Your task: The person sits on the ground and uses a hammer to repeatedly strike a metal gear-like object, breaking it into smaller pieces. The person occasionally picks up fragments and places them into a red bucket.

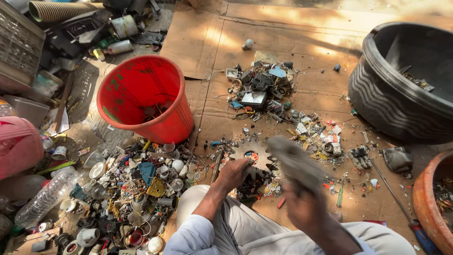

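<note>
I sit on flattened cardboard [264, 42] with my knees in view. My left hand [234, 173] rests with closed fingers on a small scrap part lying on a grey toothed gear wheel [252, 156] in front of me. My right hand [302, 208] is raised and blurred, gripping a grey hammer-like tool [295, 163] whose head hangs over the gear's right side. Small broken bits of plastic and metal lie scattered around the gear.
A red bucket [146, 97] stands to the left, a large black tub [406, 80] at right, an orange tub [432, 203] at the lower right. A scrap pile [262, 87] lies ahead, a denser heap [127, 198] at my left, a screwdriver [401, 208] at right.
</note>
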